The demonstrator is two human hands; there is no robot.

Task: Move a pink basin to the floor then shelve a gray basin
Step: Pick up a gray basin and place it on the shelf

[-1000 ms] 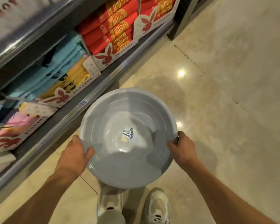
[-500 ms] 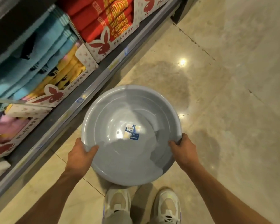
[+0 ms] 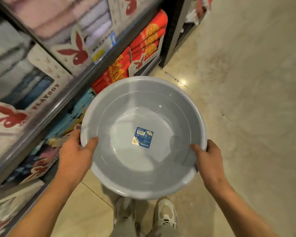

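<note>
Gray basin [image 3: 143, 151]: being held level above the floor [image 3: 246, 100], mouth up; blue label [image 3: 142, 137] sitting at its centre; left hand [image 3: 75, 154] gripping the rim at 9 o'clock, right hand [image 3: 209, 159] gripping at 3 o'clock; shelving [image 3: 58, 103] of boxed towels standing at 10 o'clock; shoes [image 3: 166, 214] showing at 6 o'clock.

Left of my grip, dark shelving [image 3: 61, 101] holds boxed towels [image 3: 143, 41], red, blue and pale. Right of my grip, glossy beige floor tiles [image 3: 246, 100] reflect one ceiling light [image 3: 182, 81].
</note>
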